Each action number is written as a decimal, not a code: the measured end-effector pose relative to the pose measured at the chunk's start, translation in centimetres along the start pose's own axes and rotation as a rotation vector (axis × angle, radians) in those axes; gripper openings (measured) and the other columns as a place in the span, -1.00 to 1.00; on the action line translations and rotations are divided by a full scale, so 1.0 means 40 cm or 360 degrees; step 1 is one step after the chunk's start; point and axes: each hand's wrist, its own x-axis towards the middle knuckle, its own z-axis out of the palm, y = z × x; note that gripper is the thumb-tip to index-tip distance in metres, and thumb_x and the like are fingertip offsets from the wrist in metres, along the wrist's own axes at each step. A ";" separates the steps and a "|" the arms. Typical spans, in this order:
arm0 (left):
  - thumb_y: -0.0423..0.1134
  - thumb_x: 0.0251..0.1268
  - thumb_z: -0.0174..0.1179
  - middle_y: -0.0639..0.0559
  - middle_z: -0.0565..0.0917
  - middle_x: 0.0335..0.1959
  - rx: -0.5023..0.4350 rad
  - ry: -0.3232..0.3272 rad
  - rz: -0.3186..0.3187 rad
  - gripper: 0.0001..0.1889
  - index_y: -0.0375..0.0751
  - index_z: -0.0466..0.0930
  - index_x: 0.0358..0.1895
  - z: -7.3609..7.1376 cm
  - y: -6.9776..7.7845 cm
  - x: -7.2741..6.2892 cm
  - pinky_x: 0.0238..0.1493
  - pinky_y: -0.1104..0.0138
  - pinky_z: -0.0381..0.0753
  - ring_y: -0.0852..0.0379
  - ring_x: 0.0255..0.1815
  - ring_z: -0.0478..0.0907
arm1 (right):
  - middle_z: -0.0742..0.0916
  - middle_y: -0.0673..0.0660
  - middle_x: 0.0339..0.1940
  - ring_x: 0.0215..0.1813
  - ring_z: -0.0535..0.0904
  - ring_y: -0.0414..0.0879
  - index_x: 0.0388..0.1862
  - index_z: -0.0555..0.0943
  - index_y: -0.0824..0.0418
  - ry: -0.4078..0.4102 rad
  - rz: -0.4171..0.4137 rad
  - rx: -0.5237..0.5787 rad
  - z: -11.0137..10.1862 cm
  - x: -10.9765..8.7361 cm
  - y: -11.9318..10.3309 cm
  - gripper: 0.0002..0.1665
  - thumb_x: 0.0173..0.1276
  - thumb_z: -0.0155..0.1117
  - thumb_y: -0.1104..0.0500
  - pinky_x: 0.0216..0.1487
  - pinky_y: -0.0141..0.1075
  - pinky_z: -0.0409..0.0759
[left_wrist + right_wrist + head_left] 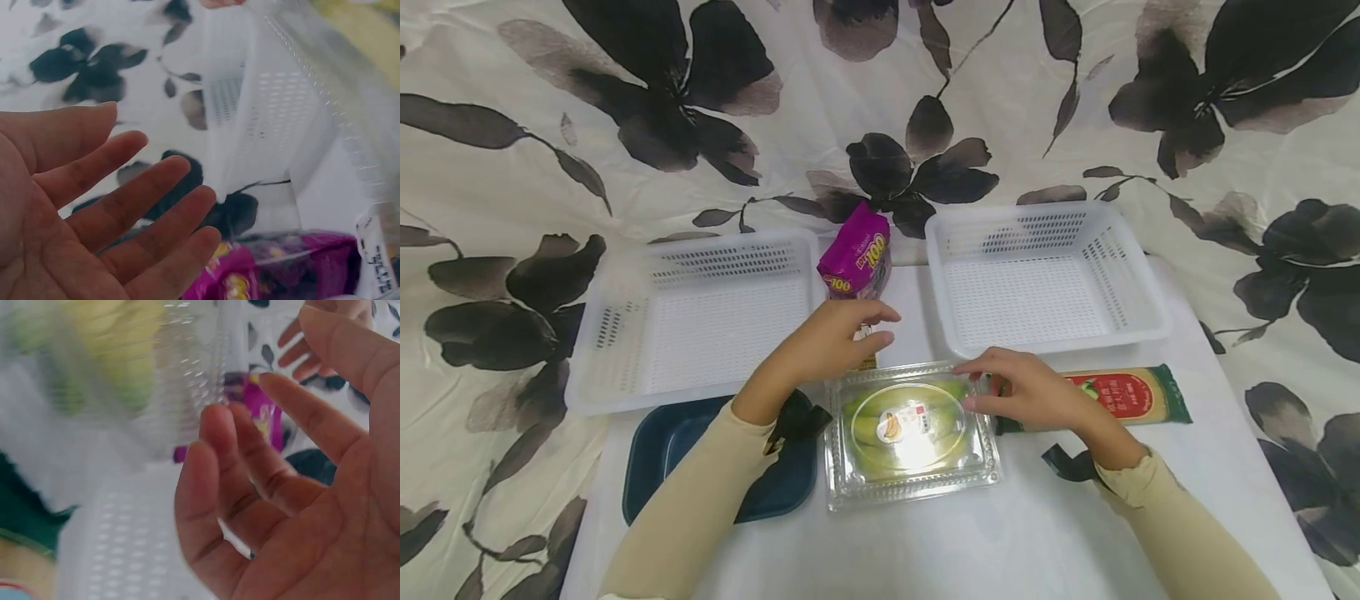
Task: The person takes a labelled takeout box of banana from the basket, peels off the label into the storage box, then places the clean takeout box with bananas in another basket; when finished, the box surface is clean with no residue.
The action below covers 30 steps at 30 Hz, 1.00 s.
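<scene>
A clear plastic box (895, 475) of yellow-green fruit, its lid stickered with a banana picture, lies on the white table. My left hand (831, 337) hovers above the box's far left corner, fingers spread and apart from it in the left wrist view. Under that hand a small printed pack (868, 360) is mostly covered. At the box's far right corner, my right hand (1033, 387) has its fingertips right by the rim. Its fingers bend loosely in the right wrist view, with nothing between them and the palm.
White baskets stand at back left (730, 325) and back right (1022, 300), with a purple snack bag (859, 254) between them. The left forearm passes over a dark blue tray (782, 496). A green-and-red pack (1131, 396) lies beyond the right wrist.
</scene>
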 end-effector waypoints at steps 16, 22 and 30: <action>-0.20 0.39 0.33 -0.07 0.64 0.30 -0.0145 0.0270 -0.0211 -0.58 -0.11 0.61 0.27 0.119 -0.080 -0.188 0.36 -0.13 0.51 -0.14 0.40 0.51 | 0.79 -0.09 -0.30 -0.29 0.63 -0.33 -0.10 0.81 0.12 -0.0375 -0.0364 -0.0132 0.033 0.189 -0.108 -0.72 0.30 0.50 0.01 -0.18 -0.41 0.66; -0.24 0.36 0.35 -0.10 0.62 0.32 -0.0114 0.0251 -0.0214 -0.57 -0.13 0.61 0.27 0.146 -0.098 -0.188 0.38 -0.13 0.49 -0.15 0.42 0.49 | 0.79 -0.10 -0.44 -0.42 0.63 -0.36 -0.12 0.82 0.13 -0.0528 -0.0339 -0.0098 0.068 0.234 -0.112 -0.73 0.27 0.53 0.02 -0.29 -0.45 0.63; -0.21 0.26 0.43 -0.19 0.58 0.36 -0.0054 0.0207 -0.0128 -0.48 -0.21 0.60 0.29 0.167 -0.103 -0.186 0.42 -0.18 0.42 -0.25 0.45 0.44 | 0.71 -0.10 -0.68 -0.68 0.60 -0.24 -0.21 0.81 0.02 -0.0626 -0.0181 -0.0042 0.094 0.259 -0.107 -0.80 0.24 0.55 -0.01 -0.32 -0.42 0.59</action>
